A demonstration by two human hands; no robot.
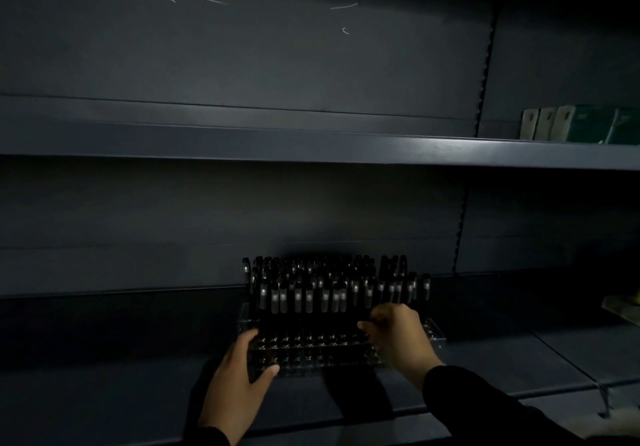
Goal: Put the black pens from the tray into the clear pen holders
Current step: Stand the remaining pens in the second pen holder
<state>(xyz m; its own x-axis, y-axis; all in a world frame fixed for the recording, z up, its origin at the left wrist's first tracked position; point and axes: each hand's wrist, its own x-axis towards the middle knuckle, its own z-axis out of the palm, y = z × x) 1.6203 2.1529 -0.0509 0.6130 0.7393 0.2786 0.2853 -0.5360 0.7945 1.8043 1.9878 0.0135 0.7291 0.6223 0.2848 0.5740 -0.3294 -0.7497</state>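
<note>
A clear pen holder (pixel 341 352) stands on a dark shelf (pixel 104 393), packed with upright black pens (pixel 311 293). The left hand (pixel 239 373) clasps the holder's near left corner, thumb on the front, fingers on the side. The right hand (pixel 398 334), fingers curled, pinches pens toward the holder's right end. Green boxes (pixel 588 128) sit far right on the upper shelf (pixel 242 144).

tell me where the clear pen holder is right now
In the head view, the clear pen holder stands low and centre on the lower shelf, full of black pens, between the left hand and right hand.
</note>
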